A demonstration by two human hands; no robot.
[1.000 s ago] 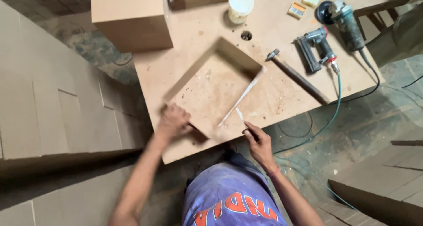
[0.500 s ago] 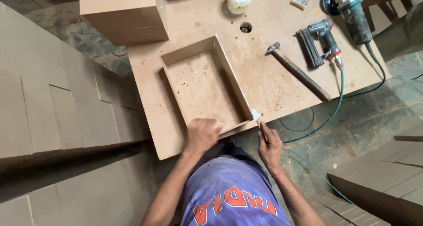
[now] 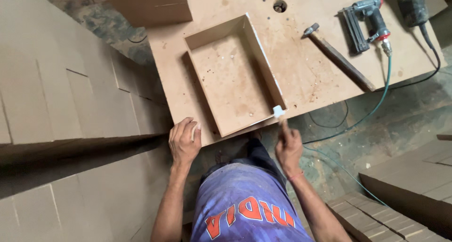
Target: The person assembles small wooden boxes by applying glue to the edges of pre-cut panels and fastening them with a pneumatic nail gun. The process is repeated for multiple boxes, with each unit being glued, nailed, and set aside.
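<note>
The shallow open fibreboard tray (image 3: pixel 230 77) lies on the table (image 3: pixel 301 67) near its front edge, where the right hand (image 3: pixel 288 147) clenches a white-tipped brush (image 3: pixel 280 115) at its corner, while the left hand (image 3: pixel 184 140), previously on the tray, now rests loosely curled on the table edge.

Tan fibreboard tray (image 3: pixel 230 82) on a stained brown worktop (image 3: pixel 306 67), white-tipped brush (image 3: pixel 279 112), green hose (image 3: pixel 383 89), grey-and-red nail gun (image 3: pixel 365 23), purple shirt (image 3: pixel 245 204) with orange lettering
</note>
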